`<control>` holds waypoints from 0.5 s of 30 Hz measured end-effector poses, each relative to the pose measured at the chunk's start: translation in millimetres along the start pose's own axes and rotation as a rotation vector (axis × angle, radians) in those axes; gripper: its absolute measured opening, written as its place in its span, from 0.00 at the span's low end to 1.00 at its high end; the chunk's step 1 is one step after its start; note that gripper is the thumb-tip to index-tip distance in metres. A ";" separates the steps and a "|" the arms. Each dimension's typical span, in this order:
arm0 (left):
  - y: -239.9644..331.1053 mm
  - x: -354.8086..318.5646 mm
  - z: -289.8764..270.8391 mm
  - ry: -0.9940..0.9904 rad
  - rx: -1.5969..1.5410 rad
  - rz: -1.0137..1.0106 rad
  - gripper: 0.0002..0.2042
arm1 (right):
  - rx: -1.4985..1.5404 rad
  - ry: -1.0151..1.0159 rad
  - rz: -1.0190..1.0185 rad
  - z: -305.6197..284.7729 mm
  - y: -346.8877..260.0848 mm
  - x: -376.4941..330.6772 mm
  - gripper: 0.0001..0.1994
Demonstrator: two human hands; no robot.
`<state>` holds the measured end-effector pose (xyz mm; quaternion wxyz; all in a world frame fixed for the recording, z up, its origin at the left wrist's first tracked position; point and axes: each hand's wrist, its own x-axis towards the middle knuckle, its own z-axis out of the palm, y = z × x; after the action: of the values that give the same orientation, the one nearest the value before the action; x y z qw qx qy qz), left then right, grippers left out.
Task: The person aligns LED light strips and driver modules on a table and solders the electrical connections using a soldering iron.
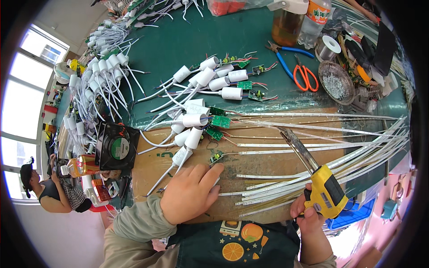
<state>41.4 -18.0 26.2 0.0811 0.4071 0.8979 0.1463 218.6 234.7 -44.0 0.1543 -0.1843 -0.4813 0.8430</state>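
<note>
My left hand (192, 190) rests on the cardboard with its fingers closed. From its fingertips an LED strip (230, 194) runs to the right, and a small white piece shows between the fingers. Just beyond the index finger lies a small green circuit board (216, 157). My right hand (308, 216) grips a yellow and black soldering gun (328, 192); its long metal tip points up and left over the strips. White cylindrical lamp holders (193, 137) with white cables lie beyond my left hand. Several boards there are wired to white LED strips (308, 145).
A sheet of cardboard (152, 165) covers the green table (170, 42). At left stand a black fan (119, 147) and a heap of lamp holders (103, 67). Blue pliers (283, 60), orange-handled cutters (306, 78), a solder spool (330, 47) and a metal dish (337, 82) lie far right.
</note>
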 end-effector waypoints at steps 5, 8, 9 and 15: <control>-6.2 24.1 -37.6 0.216 0.106 0.104 0.22 | 0.021 -0.007 -0.002 -0.3 -1.4 -1.8 0.37; -19.5 57.7 -58.2 0.467 0.316 0.256 0.16 | 0.042 -0.026 -0.013 -1.8 -0.8 -1.2 0.36; -27.0 72.3 -60.2 0.496 0.356 0.290 0.16 | 0.050 -0.036 -0.017 -2.5 -0.8 -0.7 0.36; -61.7 94.9 -56.6 0.226 0.265 0.250 0.14 | 0.125 -0.068 -0.022 -1.2 -0.7 -1.7 0.36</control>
<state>-79.4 3.9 56.9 -0.0930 0.5034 0.8553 0.0804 220.7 235.2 -43.7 0.1581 -0.1401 -0.4347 0.8754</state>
